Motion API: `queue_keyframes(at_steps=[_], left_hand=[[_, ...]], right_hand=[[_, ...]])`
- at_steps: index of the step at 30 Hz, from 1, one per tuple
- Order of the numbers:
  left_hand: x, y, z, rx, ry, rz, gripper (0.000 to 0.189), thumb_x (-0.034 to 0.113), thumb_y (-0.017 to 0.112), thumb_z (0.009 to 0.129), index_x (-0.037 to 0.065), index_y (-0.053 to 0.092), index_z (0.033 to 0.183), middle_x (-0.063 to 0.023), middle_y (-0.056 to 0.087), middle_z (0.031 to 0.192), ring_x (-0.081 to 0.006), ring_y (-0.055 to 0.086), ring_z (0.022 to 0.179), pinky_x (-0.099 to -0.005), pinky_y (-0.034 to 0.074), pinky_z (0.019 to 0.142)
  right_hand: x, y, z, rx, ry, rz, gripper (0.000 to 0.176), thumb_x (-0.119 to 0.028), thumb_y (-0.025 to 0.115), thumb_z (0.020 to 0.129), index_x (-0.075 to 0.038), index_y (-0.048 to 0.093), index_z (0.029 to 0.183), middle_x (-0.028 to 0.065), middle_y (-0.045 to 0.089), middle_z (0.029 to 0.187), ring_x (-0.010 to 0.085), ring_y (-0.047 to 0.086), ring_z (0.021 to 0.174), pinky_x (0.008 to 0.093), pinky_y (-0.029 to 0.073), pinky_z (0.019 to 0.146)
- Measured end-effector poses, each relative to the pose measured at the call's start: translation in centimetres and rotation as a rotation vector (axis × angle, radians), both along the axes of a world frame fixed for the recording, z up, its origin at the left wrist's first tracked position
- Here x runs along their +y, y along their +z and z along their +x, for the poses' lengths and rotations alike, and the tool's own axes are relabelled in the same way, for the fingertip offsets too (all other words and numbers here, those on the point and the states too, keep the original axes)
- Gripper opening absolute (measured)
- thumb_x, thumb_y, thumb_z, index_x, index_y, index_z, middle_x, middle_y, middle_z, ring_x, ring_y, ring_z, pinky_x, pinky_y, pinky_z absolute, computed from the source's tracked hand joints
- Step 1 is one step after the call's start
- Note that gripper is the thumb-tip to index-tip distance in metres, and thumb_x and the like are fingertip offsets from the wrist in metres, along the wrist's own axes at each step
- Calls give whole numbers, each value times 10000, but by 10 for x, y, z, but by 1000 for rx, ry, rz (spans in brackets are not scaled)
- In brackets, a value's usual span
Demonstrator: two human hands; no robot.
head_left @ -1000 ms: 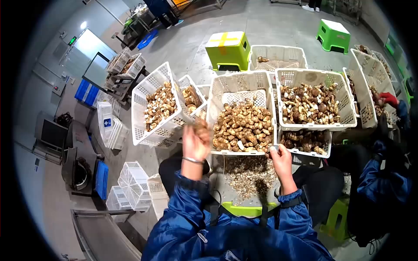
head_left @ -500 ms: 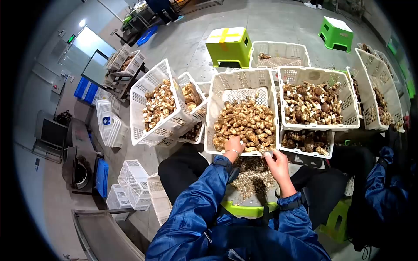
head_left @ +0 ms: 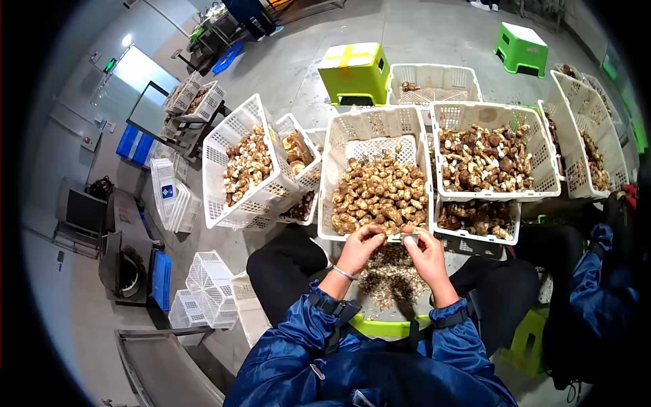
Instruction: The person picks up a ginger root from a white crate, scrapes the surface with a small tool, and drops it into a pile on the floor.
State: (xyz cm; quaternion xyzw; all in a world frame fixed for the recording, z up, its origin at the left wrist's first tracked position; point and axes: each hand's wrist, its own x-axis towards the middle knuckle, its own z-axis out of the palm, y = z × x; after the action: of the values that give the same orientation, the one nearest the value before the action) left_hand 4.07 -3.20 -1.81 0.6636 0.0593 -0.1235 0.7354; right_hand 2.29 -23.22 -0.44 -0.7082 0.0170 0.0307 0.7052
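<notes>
Both my hands meet at the near rim of a white plastic crate heaped with brown, knobbly mushrooms. My left hand is closed in a pinch on a small pale-brown mushroom, held just over the rim. Close beside it, my right hand is also closed, thumb against fingers. A small grey thing shows by the right thumb; its kind is too small to make out. Below the hands lies a pile of pale and dark trimmings, between my knees.
More mushroom crates stand left and right. A green stool is behind them, another farther right. At the right sits a person in a blue sleeve. White baskets are stacked at the lower left.
My left hand has drawn back from the mushrooms in the crate to beside my right hand, bringing a mushroom. My right hand has stayed near the crate's rim.
</notes>
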Motion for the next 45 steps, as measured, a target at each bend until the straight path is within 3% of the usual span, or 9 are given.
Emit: queue_keyframes(at_steps=[3, 11, 16, 20, 24, 33, 37, 42, 45], left_hand=[[-8, 13, -12, -83, 10, 118, 308, 71, 699, 908, -19, 597, 1184, -56, 644, 1126, -103, 608, 1006, -256, 516, 870], [-18, 24, -25, -129, 10, 261, 277, 72, 748, 849, 0, 666, 1103, -28, 639, 1136, -100, 600, 994, -254, 511, 804], [-19, 25, -28, -190, 52, 393, 265, 115, 767, 836, 12, 683, 1065, -26, 686, 1052, -97, 628, 946, -256, 518, 799], [-26, 37, -30, -450, 60, 548, 224, 92, 758, 809, 0, 697, 1003, -100, 709, 1036, -186, 687, 918, -296, 534, 810], [-26, 44, -30, -504, 61, 555, 193, 78, 749, 799, -10, 701, 964, -130, 721, 988, -242, 706, 903, -323, 541, 814], [-24, 42, -32, -722, 33, 680, 223, -14, 741, 747, 11, 701, 965, -139, 711, 1022, -280, 695, 946, -353, 552, 824], [-23, 44, -32, -797, 3, 712, 242, -43, 730, 711, 25, 697, 941, -131, 706, 1005, -313, 684, 935, -372, 552, 807], [-21, 42, -30, -939, -41, 774, 271, -43, 737, 694, 39, 688, 948, -128, 693, 1002, -332, 657, 945, -388, 543, 823], [-25, 47, -34, -777, -6, 691, 211, -19, 742, 744, 26, 698, 946, -128, 706, 998, -307, 679, 936, -375, 547, 841]], right_hand=[[7, -12, -4, -31, -34, 89, 218, -143, 659, 942, 0, 680, 1106, -88, 548, 791, 3, 426, 690, 192, 349, 596], [5, 0, -10, -267, -46, -144, 160, -98, 682, 895, 39, 675, 977, 79, 683, 1053, 96, 600, 780, 247, 478, 681], [-3, 4, -9, -41, -88, -23, 149, -130, 657, 929, 18, 674, 930, 48, 693, 822, 80, 596, 723, 262, 473, 633], [4, 2, -10, -373, -45, -191, 152, -125, 662, 922, 23, 674, 957, 34, 646, 758, 71, 572, 714, 257, 454, 610], [-1, 20, -14, 3, -27, -45, 150, -130, 645, 943, 6, 693, 983, -1, 638, 761, 57, 577, 723, 252, 454, 592], [0, -1, -11, 0, 49, 86, 239, -139, 670, 943, 13, 687, 1126, -30, 651, 907, 32, 536, 776, 196, 436, 673], [-8, -2, -5, 80, 23, 290, 151, -142, 613, 985, 1, 643, 947, -3, 664, 849, 52, 594, 771, 241, 478, 664], [-1, 10, -10, -169, 15, -10, 171, -164, 626, 976, -15, 632, 893, -8, 659, 818, 37, 565, 720, 205, 449, 655], [-9, -13, -3, 84, 36, 257, 166, -160, 646, 957, 5, 659, 942, 10, 665, 905, 42, 554, 774, 213, 446, 670]])
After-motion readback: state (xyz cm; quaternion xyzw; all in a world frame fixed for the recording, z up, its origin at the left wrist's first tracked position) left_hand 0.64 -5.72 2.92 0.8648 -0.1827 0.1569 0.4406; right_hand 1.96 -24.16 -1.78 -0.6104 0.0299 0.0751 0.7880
